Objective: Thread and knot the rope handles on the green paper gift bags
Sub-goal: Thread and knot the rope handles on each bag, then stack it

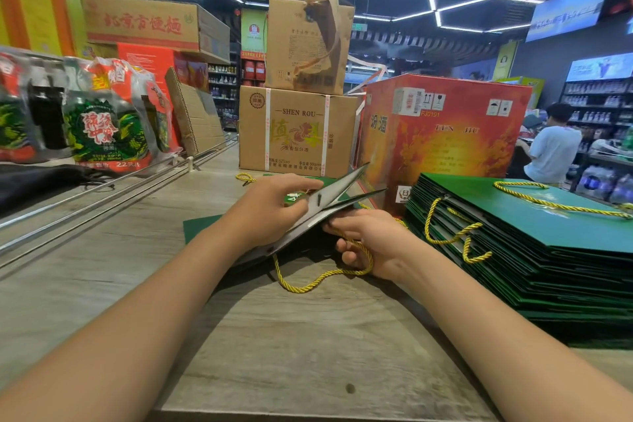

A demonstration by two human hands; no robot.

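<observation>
A flat green paper gift bag [337, 190] is held up off the wooden counter at the middle, its mouth spread so the grey inside shows. My left hand [270, 205] grips the bag's upper panel from the left. My right hand [370, 240] is under the lower panel, fingers closed on the yellow rope handle [318, 279], which loops down onto the counter. A tall stack of flat green bags [534, 250] with yellow rope handles lies at the right.
Cardboard boxes [298, 134] and a red carton [445, 140] stand behind the bag. Packs of bottles [106, 123] sit at the left past metal rails. Another green bag [202, 226] lies flat under my left arm. A person in white is at the far right.
</observation>
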